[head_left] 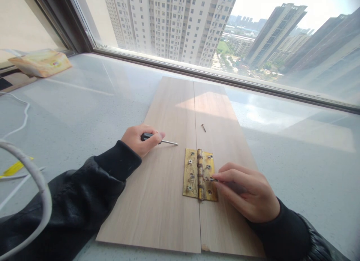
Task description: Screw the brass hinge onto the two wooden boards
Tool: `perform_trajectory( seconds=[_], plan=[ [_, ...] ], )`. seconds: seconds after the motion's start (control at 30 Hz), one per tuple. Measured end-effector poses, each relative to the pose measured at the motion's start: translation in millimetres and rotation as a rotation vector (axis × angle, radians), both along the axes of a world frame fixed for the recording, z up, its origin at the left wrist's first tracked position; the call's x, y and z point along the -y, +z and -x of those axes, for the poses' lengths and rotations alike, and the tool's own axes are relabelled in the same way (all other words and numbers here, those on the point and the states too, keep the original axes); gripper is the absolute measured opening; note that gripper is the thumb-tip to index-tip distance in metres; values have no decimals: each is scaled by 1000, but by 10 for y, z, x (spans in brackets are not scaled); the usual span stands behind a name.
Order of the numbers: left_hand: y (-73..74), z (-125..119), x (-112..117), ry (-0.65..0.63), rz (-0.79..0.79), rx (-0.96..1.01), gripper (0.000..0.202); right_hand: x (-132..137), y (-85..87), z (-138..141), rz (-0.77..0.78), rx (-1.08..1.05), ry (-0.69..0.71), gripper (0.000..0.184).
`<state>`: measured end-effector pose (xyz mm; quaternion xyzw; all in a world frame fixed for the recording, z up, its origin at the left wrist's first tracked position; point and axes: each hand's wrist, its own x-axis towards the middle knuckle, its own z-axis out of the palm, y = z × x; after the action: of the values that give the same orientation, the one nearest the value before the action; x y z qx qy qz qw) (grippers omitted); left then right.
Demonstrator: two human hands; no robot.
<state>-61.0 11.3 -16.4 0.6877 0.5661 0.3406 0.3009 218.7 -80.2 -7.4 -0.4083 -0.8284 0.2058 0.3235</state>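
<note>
My left hand (143, 139) is closed around the black handle of a screwdriver (168, 142), its shaft pointing right above the left board (157, 201). A worn brass hinge (191, 174) lies open across the seam between this board and the right board (222, 114), with several screws in its holes. Over the hinge's right leaf, my right hand (247, 191) pinches a small screw (213, 179) between thumb and fingertips. A loose screw (203, 128) rests on the right board beyond the hinge.
Both boards lie on a pale speckled sill (295, 171) beside a large window (174, 28). A tissue pack (42, 64) sits at the far left. White cables (26, 114) and a curved white tube (42, 186) are at the left, near a yellow strip (15, 168).
</note>
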Motion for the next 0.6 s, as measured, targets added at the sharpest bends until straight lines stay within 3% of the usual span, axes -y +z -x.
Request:
perform_trajectory(
  seconds=[0.13, 0.33, 0.6],
  plan=[
    [12, -4, 4, -2, 4, 1, 38, 13, -19, -6, 14, 14, -50, 10],
    [13, 0, 0, -10, 6, -1, 40, 15, -2, -8, 16, -25, -15, 27],
    [20, -2, 5, -12, 0, -11, 39, -4, -14, 3, -5, 19, -38, 11]
  ],
)
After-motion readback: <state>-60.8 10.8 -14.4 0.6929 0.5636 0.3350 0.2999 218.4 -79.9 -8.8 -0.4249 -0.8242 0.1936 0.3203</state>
